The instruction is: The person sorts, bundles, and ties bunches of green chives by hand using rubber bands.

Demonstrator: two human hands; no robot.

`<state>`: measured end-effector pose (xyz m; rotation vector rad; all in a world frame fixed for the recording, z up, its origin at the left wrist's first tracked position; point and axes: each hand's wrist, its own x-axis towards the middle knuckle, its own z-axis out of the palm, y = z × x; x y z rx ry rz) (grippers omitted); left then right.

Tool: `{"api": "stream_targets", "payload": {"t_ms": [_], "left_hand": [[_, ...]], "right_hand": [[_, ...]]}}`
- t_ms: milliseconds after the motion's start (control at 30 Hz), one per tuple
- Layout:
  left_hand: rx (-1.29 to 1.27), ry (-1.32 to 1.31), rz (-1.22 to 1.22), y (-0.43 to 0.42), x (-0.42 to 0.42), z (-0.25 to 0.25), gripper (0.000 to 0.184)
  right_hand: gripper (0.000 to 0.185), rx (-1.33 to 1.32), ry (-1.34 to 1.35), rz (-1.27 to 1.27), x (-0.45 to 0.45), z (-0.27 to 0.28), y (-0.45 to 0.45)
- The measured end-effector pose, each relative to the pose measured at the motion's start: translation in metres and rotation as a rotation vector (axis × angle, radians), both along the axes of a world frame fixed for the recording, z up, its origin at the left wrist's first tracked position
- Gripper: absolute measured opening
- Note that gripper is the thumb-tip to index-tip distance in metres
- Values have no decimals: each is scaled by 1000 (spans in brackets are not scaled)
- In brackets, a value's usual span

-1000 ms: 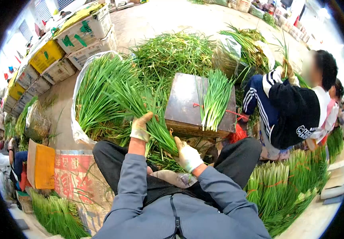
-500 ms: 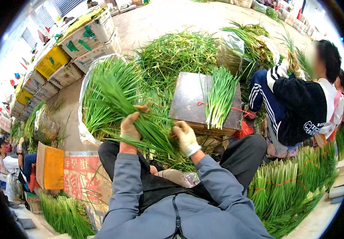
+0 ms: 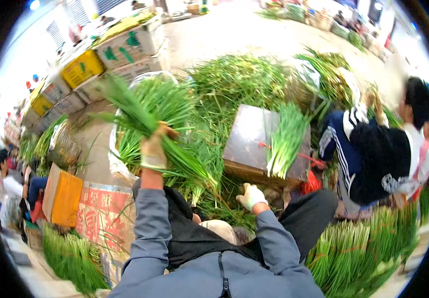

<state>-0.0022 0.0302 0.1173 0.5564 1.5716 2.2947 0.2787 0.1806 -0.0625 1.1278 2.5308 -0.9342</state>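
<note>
In a pale work glove, my left hand (image 3: 154,149) is closed round a bunch of chives (image 3: 177,156). The leaves fan out to the upper left, blurred, and the stem ends point down to the right. My right hand (image 3: 252,197), gloved too, is apart from the bunch, low near my right knee. Its fingers are curled; whether anything is in them I cannot make out. Ahead of it stands a low box with a dark top (image 3: 249,131). A bundle of chives with pale stems (image 3: 288,141) lies on that top, beside red ties (image 3: 312,161).
A white-lined container of chives (image 3: 117,154) stands left, partly behind the held bunch. Loose leaves (image 3: 239,74) are heaped ahead. A co-worker (image 3: 383,154) sits at right, near tied bundles (image 3: 363,236). An orange box (image 3: 68,198) and stacked crates (image 3: 130,49) are left.
My right hand has come away from the bunch, moving down and right. My left hand keeps its hold, and the bunch's leaf end has swung further left and up. The view has shifted.
</note>
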Motion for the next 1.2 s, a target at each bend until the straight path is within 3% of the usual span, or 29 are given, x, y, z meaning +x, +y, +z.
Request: {"api": "stream_targets", "payload": {"t_ms": [33,133,167,200,233,267,300,367,433,500,567,633,700,767,800,833,867,967,1000,1067,1100,1133,1167,1200], "left_hand": [[-20,100,-99,3,10,-7,25],[-94,247,-261,21,32,-67,39],[-382,647,-74,33,62,-55,41],[-469,718,-226,38,72,-60,43],[-391,802,-312,39,90,-55,49],[-393,805,-264,42,104,-59,43],[-396,806,-216,45,118,-64,37],[-315,703,-232,46,121,-86,45],[-368,732,-177,43,127,-116,54],[-517,785,-163,33,134,-127,64],[-499,814,-75,42,125,-185,57],[-707,672,-235,43,121,-202,54],[-648,635,-181,43,125,-205,52],[-630,431,-268,44,127,-206,52],[-670,445,-308,51,127,-244,33],[-667,442,-306,56,124,-280,33],[-864,509,-471,55,123,-282,27],[-1297,772,-529,55,138,-274,28],[-1351,1156,-600,49,143,-257,26],[-1376,1181,-636,41,144,-254,25],[-1346,820,-606,43,148,-292,25],[-1417,1039,-827,50,145,-360,27],[-1442,723,-935,56,144,-407,29],[-1446,371,-992,41,147,-346,42]], "right_hand": [[69,64,269,28,-6,11,5],[74,141,818,60,-33,134,-14],[74,190,994,46,-44,159,-23],[71,168,1065,113,-58,156,-22],[67,146,1129,165,-64,149,-20],[54,331,977,153,-67,149,-22],[39,86,853,44,-70,135,-17],[29,28,1194,-33,-73,160,-33],[33,99,1287,42,-75,152,-35],[44,-607,1443,-169,-67,192,-52],[29,-453,1347,-150,-54,214,-43],[20,-413,1448,-97,-51,212,-31],[20,-439,1487,-98,-49,216,-31],[33,-454,1426,-162,-46,218,-30],[33,-438,1426,-220,-46,222,-33],[33,-438,1423,-217,-45,227,-31],[33,-457,1474,-187,-43,231,-27],[35,-497,1536,-185,-39,244,-22],[35,-478,1505,-229,-38,249,-18],[33,-438,1527,-275,-36,271,-4],[33,-416,1577,-283,-33,286,5],[32,-488,1668,-124,-28,302,16],[33,-470,1699,-90,-24,316,24],[33,-453,1616,-77,-18,330,27]]}}
